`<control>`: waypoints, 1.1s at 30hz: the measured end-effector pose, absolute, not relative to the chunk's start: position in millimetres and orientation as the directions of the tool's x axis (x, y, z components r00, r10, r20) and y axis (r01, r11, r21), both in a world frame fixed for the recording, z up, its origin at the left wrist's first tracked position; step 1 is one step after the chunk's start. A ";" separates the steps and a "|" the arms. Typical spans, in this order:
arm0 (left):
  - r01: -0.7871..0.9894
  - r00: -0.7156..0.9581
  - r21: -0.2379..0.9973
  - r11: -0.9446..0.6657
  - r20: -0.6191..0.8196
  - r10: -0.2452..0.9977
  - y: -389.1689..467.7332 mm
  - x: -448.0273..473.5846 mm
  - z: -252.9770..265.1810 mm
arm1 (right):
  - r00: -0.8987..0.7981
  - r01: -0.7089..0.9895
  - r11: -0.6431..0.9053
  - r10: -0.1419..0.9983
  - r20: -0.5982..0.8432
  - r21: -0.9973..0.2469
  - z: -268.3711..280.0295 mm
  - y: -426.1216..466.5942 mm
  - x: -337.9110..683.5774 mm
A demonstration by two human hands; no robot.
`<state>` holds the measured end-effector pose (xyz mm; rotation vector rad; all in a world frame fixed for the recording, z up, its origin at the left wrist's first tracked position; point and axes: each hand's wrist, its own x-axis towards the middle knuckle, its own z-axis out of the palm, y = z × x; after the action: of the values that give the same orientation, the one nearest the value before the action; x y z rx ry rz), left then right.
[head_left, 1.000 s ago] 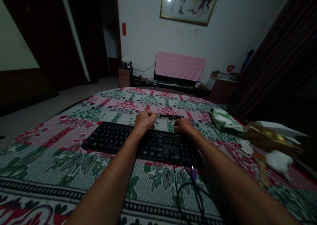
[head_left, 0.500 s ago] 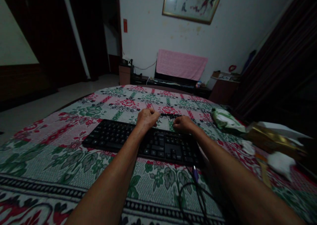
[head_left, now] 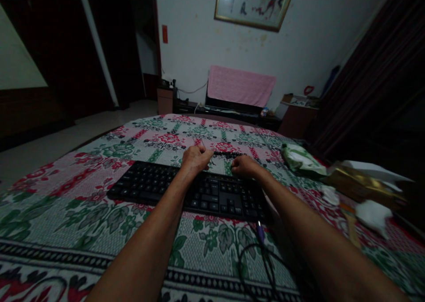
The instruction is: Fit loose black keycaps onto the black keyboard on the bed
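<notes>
A black keyboard [head_left: 142, 180] lies across the flowered cloth, partly hidden by my forearms. Beyond its back edge, my left hand [head_left: 195, 158] is closed in a pinch on the left end of a thin dark strip [head_left: 227, 153]. To the right, the strip reaches just behind my right hand [head_left: 245, 165]. That hand has its fingers curled shut over the keyboard's back edge; what they hold is hidden. Faint thin lines rise above my left fingers, too fine to name. In front of the keyboard lies a purple plug [head_left: 260, 233] with a silvery tip, beside a loosely coiled black cable [head_left: 270, 266].
On the right side of the flowered cloth [head_left: 99, 222] are a green and white packet [head_left: 302, 160], a gold box [head_left: 365, 187], white crumpled pieces [head_left: 374, 218] and a flat wooden-handled tool [head_left: 352, 226]. A pink towel [head_left: 242, 85] hangs by the far wall.
The whole view has shifted slightly. Both hands keep almost the same place and grip at the strip, and the keyboard stays where it lay.
</notes>
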<state>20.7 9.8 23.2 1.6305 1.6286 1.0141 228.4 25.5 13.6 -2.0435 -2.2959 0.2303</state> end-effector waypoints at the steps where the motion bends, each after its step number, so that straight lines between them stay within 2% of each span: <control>1: 0.524 -0.050 0.850 -0.057 0.097 0.994 10.1 20.7 22.9 | -0.130 0.982 0.119 0.989 -0.064 -0.147 13.8 26.0 227.5; 4: 0.535 -0.050 0.843 -0.062 0.104 0.993 10.7 20.9 22.6 | -0.150 0.980 0.140 0.987 -0.062 -0.143 12.2 30.0 223.6; 10: 0.535 -0.041 0.842 -0.065 0.103 0.994 8.3 21.6 25.1 | -0.179 0.975 0.203 0.958 0.226 -0.089 2.1 45.9 211.3; 14: 0.527 -0.048 0.846 -0.080 0.124 0.991 6.4 22.2 26.9 | -0.163 0.985 0.174 0.936 0.312 -0.008 -3.0 53.5 206.9; 19: 0.528 -0.061 0.847 -0.058 0.105 0.993 2.2 23.9 32.9 | -0.161 0.985 0.174 0.930 0.330 -0.009 -6.3 58.4 207.2; 33: 0.479 -0.026 0.872 -0.097 0.125 0.992 3.3 24.8 29.0 | -0.116 0.992 0.122 0.963 0.245 -0.010 -6.6 64.2 205.2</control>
<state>24.8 3.3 29.0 1.6344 1.5575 1.0611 205.2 64.2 -6.6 -1.9497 -2.2015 -0.2313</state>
